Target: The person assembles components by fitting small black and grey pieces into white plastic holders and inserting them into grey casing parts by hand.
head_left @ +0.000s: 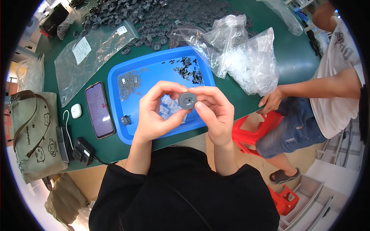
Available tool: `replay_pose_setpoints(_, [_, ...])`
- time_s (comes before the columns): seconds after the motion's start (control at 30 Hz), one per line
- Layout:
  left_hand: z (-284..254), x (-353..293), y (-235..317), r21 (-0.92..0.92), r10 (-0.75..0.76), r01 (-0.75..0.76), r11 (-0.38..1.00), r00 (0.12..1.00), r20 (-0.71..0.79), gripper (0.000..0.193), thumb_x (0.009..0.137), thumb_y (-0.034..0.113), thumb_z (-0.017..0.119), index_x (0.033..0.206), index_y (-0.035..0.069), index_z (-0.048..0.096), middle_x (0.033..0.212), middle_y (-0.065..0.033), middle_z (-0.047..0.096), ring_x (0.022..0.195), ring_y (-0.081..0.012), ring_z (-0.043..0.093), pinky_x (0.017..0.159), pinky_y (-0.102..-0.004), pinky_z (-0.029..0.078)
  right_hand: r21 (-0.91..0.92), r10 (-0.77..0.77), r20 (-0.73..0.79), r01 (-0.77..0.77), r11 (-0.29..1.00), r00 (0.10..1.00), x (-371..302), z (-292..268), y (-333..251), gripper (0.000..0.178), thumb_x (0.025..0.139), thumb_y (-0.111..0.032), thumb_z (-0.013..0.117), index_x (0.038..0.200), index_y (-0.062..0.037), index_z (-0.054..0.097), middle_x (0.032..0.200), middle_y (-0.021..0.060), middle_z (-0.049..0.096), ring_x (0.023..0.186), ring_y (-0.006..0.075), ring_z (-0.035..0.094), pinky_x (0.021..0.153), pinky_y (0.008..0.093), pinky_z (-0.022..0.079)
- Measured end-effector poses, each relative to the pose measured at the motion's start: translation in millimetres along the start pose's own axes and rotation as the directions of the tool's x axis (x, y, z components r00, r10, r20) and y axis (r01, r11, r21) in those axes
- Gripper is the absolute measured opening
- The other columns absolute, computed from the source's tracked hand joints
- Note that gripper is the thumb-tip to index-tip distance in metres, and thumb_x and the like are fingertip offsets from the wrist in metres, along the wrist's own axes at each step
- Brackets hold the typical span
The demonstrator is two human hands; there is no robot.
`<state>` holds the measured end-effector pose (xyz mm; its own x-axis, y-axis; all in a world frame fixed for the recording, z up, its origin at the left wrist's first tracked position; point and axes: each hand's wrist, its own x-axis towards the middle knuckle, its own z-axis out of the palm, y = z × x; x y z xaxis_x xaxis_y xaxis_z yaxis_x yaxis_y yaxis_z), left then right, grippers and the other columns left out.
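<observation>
Between my two hands, above the blue tray, is a round dark grey plastic part with a raised slotted middle. My left hand pinches its left side, thumb below and fingers above. From the right, my right hand grips the same part with thumb and fingertips. Under my hands lie small white pieces, partly hidden. The tray also bears a pile of small grey pieces, tiny black pieces and a dark ring-shaped part.
Many dark plastic parts cover the table's far side. Clear bags lie at right, another at left. A phone, white case and cloth bag are left. Another person's hand touches the table edge above a red stool.
</observation>
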<state>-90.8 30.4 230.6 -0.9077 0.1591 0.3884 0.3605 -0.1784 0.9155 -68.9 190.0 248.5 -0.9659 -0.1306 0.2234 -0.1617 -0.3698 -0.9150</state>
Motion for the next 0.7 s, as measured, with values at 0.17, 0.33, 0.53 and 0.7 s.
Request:
replay_pose_setpoints(0.17, [0,0,1,0.061,0.018,-0.017,0.998,1.000,-0.009,0.040,0.065,-0.002,0.071,0.104,0.002,0.062,0.098,-0.0062,0.065,0.086,-0.0135,0.057,0.077,-0.0268,0.044,-0.082,-0.029,-0.021,0.027,0.996,0.999,2,1,-1,0.026,0.086,0.003,0.058,0.112,0.0070,0.056,0.102,0.0131,0.065,0.090,0.0154,0.064,0.081,0.0276,0.051])
replay_pose_setpoints(0.33, [-5,2,2,0.094,0.108,-0.111,0.989,0.993,0.038,0.042,0.064,-0.004,0.072,0.105,0.001,0.063,0.099,-0.0081,0.066,0.085,-0.0169,0.059,0.077,-0.0291,0.046,-0.184,-0.020,-0.005,0.019,0.983,1.000,4,-1,-5,0.027,0.085,0.004,0.060,0.112,0.0059,0.058,0.100,0.0122,0.065,0.091,0.0146,0.063,0.082,0.0268,0.050])
replay_pose_setpoints(0.53, [-7,-1,2,0.047,0.104,-0.104,0.993,0.995,0.013,0.038,0.064,-0.003,0.077,0.099,0.002,0.064,0.097,-0.0105,0.066,0.087,-0.0185,0.060,0.079,-0.0294,0.047,-0.110,-0.031,-0.058,0.024,0.994,0.998,9,1,-1,0.025,0.084,0.005,0.061,0.109,0.0068,0.059,0.098,0.0115,0.065,0.091,0.0137,0.063,0.082,0.0266,0.050])
replay_pose_setpoints(0.7, [-2,-1,6,0.050,0.040,-0.037,0.998,0.997,-0.070,0.042,0.061,0.004,0.084,0.098,0.002,0.064,0.094,-0.0086,0.066,0.080,-0.0152,0.058,0.073,-0.0273,0.046,-0.024,0.025,-0.001,-0.025,0.999,1.000,20,2,-7,0.021,0.083,0.004,0.065,0.103,0.0066,0.059,0.092,0.0103,0.065,0.084,0.0130,0.064,0.077,0.0251,0.051])
